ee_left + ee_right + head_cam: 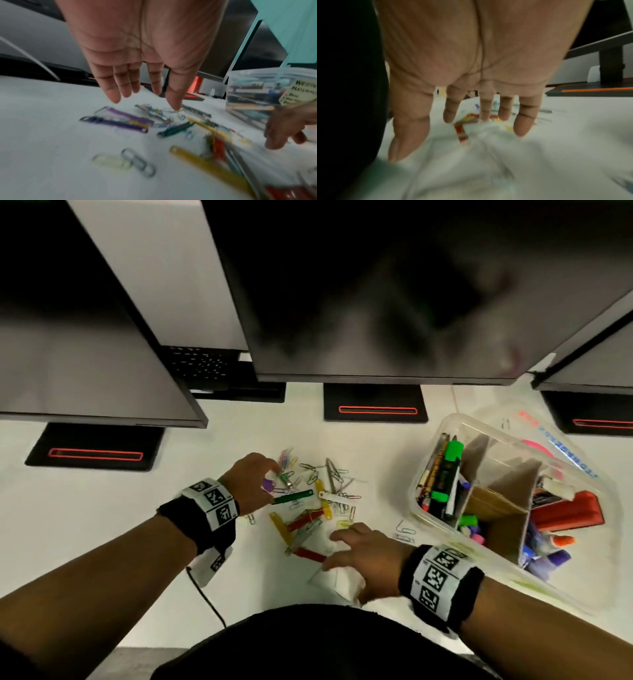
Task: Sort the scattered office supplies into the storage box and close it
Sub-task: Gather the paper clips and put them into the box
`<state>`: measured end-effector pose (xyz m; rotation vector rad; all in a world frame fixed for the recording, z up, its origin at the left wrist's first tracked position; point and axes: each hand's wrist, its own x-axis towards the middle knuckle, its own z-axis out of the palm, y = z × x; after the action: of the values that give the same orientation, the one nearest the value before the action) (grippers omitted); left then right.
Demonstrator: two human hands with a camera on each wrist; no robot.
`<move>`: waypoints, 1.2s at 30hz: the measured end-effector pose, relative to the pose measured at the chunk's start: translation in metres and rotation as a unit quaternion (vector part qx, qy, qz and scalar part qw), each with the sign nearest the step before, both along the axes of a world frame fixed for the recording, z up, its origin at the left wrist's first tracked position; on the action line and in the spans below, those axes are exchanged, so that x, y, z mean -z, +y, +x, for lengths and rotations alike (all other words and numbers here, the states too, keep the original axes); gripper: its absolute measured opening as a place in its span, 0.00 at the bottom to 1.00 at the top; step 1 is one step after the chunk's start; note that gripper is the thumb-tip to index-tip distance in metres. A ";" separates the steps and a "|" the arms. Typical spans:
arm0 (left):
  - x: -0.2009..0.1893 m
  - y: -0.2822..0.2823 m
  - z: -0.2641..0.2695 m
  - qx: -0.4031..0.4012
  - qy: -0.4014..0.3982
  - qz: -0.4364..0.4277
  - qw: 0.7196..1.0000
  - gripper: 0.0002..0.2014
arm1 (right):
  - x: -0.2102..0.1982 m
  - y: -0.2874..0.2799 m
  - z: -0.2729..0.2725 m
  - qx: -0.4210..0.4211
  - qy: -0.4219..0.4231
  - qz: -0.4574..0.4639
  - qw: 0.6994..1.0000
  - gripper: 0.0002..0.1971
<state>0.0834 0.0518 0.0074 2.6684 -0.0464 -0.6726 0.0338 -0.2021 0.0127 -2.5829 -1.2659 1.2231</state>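
Observation:
Paper clips and coloured plastic fasteners lie in a pile (pixel 318 498) on the white desk, among them a green one (pixel 293 497) and purple ones (pixel 123 119). My left hand (pixel 263 481) hovers over the pile's left side with fingers straight, its thumb tip (pixel 175 107) touching clips. My right hand (pixel 334 551) rests spread on a crumpled white bag (pixel 339 580) at the pile's near edge, holding nothing. At right stands the clear storage box (pixel 431 436), lidless, divided by cardboard, holding pens, highlighters and a red stapler.
Three monitor stands (pixel 375 402) and dark screens line the back of the desk. The box's clear lid (pixel 565 446) lies behind and under the box. Loose paper clips (pixel 406 532) sit between pile and box. A black cable (pixel 205 594) trails off the near desk edge.

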 end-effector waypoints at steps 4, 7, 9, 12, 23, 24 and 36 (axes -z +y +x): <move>0.020 0.015 -0.011 -0.005 0.060 0.036 0.998 0.46 | 0.024 -0.010 -0.009 -0.065 -0.008 -0.037 0.997 0.44; 0.032 0.017 -0.014 0.001 0.083 0.042 0.996 0.50 | 0.033 -0.004 -0.009 -0.043 -0.023 -0.031 0.998 0.39; 0.035 0.013 -0.015 0.026 0.091 0.065 0.993 0.49 | 0.038 0.000 -0.001 0.009 -0.038 -0.008 0.999 0.35; 0.036 0.002 -0.012 0.060 0.091 0.062 0.992 0.45 | 0.044 0.011 0.016 0.062 -0.069 0.021 0.995 0.29; 0.023 -0.020 0.011 0.028 -0.019 -0.026 0.999 0.12 | 0.050 0.023 0.041 0.133 -0.184 0.079 0.971 0.11; 0.022 -0.023 0.011 0.031 -0.009 -0.025 0.999 0.10 | 0.051 0.023 0.039 0.120 -0.188 0.089 0.971 0.11; 0.024 -0.057 0.044 -0.139 0.008 -0.022 0.990 0.20 | 0.015 0.027 0.053 0.452 -0.096 0.227 0.857 0.03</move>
<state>0.1273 -0.0048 -0.0168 2.5587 0.3065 -0.5928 0.0870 -0.1756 -0.0025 -2.4216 -0.1657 0.4195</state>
